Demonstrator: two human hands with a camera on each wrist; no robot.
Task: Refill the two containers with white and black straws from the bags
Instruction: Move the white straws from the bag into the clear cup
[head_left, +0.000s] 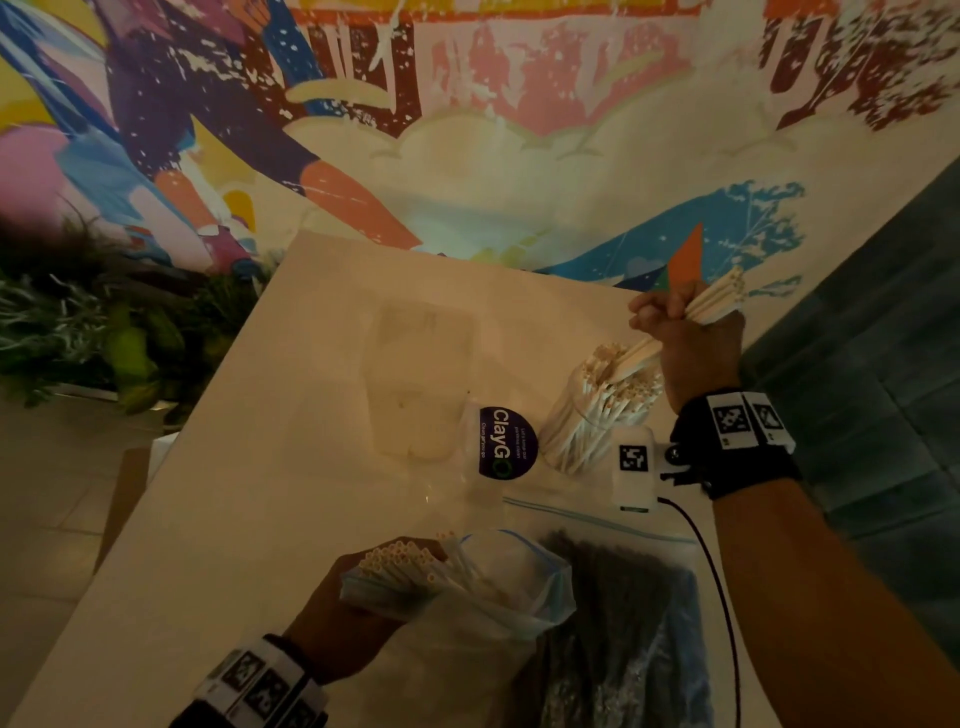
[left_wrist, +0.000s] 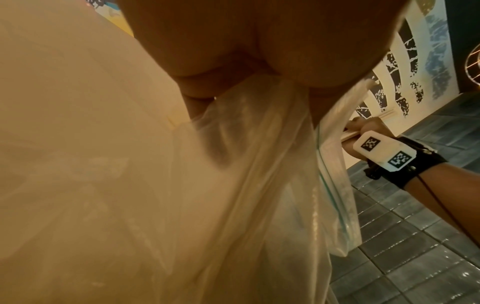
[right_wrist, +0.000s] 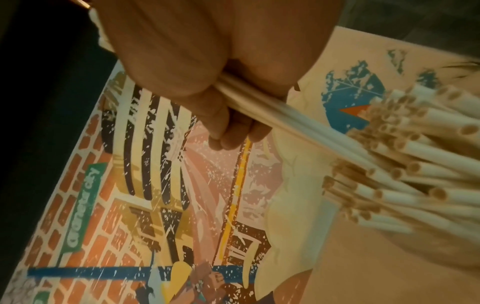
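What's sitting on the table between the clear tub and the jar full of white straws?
A small clear bottle with a round dark ClayGo label stands between the clear tub and the jar of white straws, seen in the head view.

L hand (head_left: 353, 592) fingers curled, gripping; R hand (head_left: 685, 338) raised, fisted.

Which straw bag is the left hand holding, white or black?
The white-straw bag: the left hand grips its open mouth. The black-straw bag lies untouched on the table to its right.

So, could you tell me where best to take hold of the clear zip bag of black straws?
Probably at the open zip edge of the clear zip bag of black straws, coming from above on the far side: it lies flat on the white table, its near part tucked under the bag of white straws.
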